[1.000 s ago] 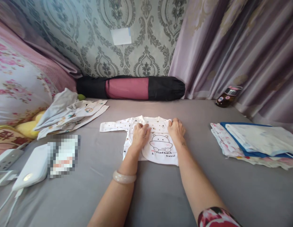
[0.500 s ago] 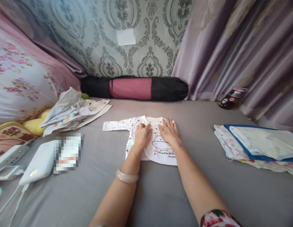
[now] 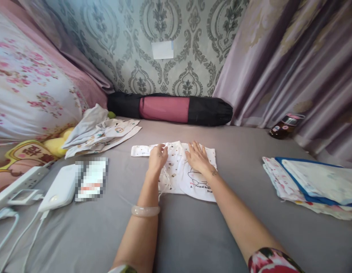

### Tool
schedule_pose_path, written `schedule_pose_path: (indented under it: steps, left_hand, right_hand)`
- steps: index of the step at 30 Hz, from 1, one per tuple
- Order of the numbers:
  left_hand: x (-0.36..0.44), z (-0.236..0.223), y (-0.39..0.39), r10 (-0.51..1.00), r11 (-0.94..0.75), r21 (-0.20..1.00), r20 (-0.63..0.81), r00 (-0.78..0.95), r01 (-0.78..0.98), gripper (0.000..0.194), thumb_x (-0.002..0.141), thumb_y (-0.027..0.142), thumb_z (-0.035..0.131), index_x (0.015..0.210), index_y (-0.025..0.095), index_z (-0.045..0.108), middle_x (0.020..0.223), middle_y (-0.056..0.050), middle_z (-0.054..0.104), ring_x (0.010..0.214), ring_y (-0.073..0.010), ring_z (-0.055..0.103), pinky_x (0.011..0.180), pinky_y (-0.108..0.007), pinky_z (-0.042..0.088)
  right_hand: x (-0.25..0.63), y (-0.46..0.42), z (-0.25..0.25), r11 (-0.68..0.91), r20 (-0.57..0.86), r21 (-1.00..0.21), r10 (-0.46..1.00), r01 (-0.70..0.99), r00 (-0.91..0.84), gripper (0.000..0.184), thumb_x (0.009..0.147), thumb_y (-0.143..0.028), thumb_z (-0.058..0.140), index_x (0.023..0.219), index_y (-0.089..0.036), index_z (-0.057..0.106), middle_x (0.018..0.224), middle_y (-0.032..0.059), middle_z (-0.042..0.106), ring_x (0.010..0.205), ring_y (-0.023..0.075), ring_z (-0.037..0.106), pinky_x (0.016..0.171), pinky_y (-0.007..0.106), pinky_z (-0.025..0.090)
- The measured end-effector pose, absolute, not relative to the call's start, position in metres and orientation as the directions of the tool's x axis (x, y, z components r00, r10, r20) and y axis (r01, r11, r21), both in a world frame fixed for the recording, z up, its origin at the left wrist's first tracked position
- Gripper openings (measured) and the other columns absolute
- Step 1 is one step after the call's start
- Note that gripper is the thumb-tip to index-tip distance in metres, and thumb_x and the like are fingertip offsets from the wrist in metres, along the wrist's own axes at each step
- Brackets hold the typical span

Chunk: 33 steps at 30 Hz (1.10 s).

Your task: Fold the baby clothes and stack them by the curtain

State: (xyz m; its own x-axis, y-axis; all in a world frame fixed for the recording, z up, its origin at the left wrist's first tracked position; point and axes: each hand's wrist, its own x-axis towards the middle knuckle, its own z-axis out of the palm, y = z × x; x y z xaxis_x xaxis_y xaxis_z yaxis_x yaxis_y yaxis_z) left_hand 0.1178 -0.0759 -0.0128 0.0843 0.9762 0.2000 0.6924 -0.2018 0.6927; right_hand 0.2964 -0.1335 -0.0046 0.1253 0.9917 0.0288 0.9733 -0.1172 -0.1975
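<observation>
A small white baby shirt (image 3: pixel 176 182) lies flat on the grey sheet, printed with little motifs, a cartoon animal and lettering. Its left sleeve (image 3: pixel 140 151) sticks out sideways; no right sleeve shows spread out. Thin white tie strings (image 3: pixel 166 178) hang loose over the left half of the front. My right hand (image 3: pixel 199 157) rests flat on the upper right of the shirt, fingers spread. Over the shoulder end of the left sleeve is my left hand (image 3: pixel 158 157), its fingers loosely curved and apart from the thumb; its palm side is hidden.
Folded cloths (image 3: pixel 315 182) are stacked at the right, with a brown bottle (image 3: pixel 283 127) behind. Crumpled baby clothes (image 3: pixel 104 131) lie at the back left. A white power bank (image 3: pixel 60 187) with cables and a power strip (image 3: pixel 30 180) are nearer. A rolled bag (image 3: pixel 164 108) lines the wall.
My left hand has moved from the shirt's middle leftward to the sleeve's base, its fingers loosened. The tie strings are now uncovered. My right hand stays flat on the shirt. The view has shifted slightly.
</observation>
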Motion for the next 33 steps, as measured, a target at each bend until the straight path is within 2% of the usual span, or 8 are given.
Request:
schedule_pose_path:
  steps: [4,8,15,19,21,26,29,33]
  left_hand:
    - [0.094,-0.014,-0.069,0.969,-0.085,0.686,0.226,-0.100,0.723,0.030,0.089,0.031,0.045,0.102,0.016,0.067,0.098,-0.015,0.065,0.098,-0.0287,0.060,0.087,-0.041,0.045]
    - [0.082,-0.014,-0.068,0.933,0.039,0.681,0.238,-0.271,0.731,0.028,0.088,0.031,0.047,0.103,0.014,0.064,0.106,-0.019,0.059,0.112,-0.0333,0.050,0.095,-0.049,0.038]
    - [0.076,-0.005,-0.070,0.827,0.380,0.599,0.121,-0.549,0.705,0.040,0.086,0.034,0.053,0.119,0.011,0.055,0.126,-0.022,0.049,0.119,-0.0369,0.045,0.096,-0.046,0.038]
    - [0.071,-0.007,-0.065,0.806,0.448,0.577,0.069,-0.588,0.682,0.044,0.085,0.035,0.055,0.117,0.005,0.054,0.124,-0.026,0.052,0.118,-0.0388,0.047,0.097,-0.045,0.039]
    - [0.070,-0.008,-0.062,0.801,0.457,0.573,0.066,-0.595,0.680,0.043,0.085,0.033,0.055,0.117,0.003,0.053,0.123,-0.027,0.053,0.119,-0.0391,0.048,0.097,-0.045,0.039]
    - [0.068,-0.010,-0.058,0.792,0.458,0.593,0.068,-0.607,0.663,0.039,0.083,0.025,0.056,0.115,0.005,0.052,0.125,-0.028,0.053,0.119,-0.0382,0.049,0.095,-0.046,0.040]
    - [0.067,-0.010,-0.056,0.796,0.463,0.607,0.035,-0.604,0.646,0.035,0.079,0.019,0.058,0.112,0.007,0.054,0.125,-0.027,0.054,0.120,-0.0383,0.049,0.097,-0.047,0.040]
    - [0.065,-0.013,-0.053,0.808,0.434,0.639,0.035,-0.588,0.634,0.020,0.078,0.015,0.055,0.097,0.010,0.058,0.116,-0.026,0.059,0.118,-0.0379,0.052,0.098,-0.048,0.039]
  right_hand:
    - [0.269,-0.126,-0.011,0.030,0.033,-0.247,0.999,0.968,-0.022,0.062,0.099,-0.042,0.022,0.151,-0.008,0.026,0.159,0.0113,0.017,0.146,0.0223,0.010,0.118,0.042,0.003]
    - [0.261,-0.119,-0.022,0.019,0.007,-0.247,1.000,0.969,-0.018,0.066,0.098,-0.045,0.022,0.149,-0.005,0.027,0.159,0.0128,0.015,0.146,0.0230,0.010,0.118,0.041,0.004]
    - [0.263,-0.116,-0.020,0.030,-0.019,-0.227,0.999,0.973,-0.035,0.066,0.098,-0.044,0.028,0.146,0.001,0.031,0.155,0.0199,0.024,0.144,0.0287,0.020,0.117,0.045,0.010]
    - [0.255,-0.108,-0.015,0.088,0.117,-0.180,0.991,0.980,-0.067,0.052,0.097,-0.031,0.031,0.134,0.001,0.049,0.149,0.0228,0.036,0.141,0.0306,0.026,0.116,0.046,0.011]
    - [0.250,-0.101,-0.016,0.150,0.180,-0.184,0.977,0.971,-0.116,0.048,0.097,-0.025,0.031,0.135,0.000,0.048,0.149,0.0211,0.038,0.141,0.0279,0.026,0.116,0.041,0.013]
    - [0.239,-0.091,-0.023,0.136,0.123,-0.226,0.986,0.965,-0.110,0.053,0.098,-0.029,0.034,0.141,0.002,0.040,0.149,0.0222,0.037,0.139,0.0281,0.030,0.113,0.037,0.022]
    - [0.238,-0.088,-0.019,0.107,0.129,-0.218,0.988,0.970,-0.080,0.047,0.098,-0.029,0.035,0.133,0.000,0.049,0.143,0.0220,0.044,0.134,0.0286,0.037,0.110,0.035,0.026]
    - [0.238,-0.084,-0.009,0.126,0.125,-0.215,0.987,0.968,-0.101,0.036,0.097,-0.018,0.032,0.111,-0.011,0.064,0.119,0.0154,0.059,0.114,0.0243,0.051,0.099,0.032,0.035]
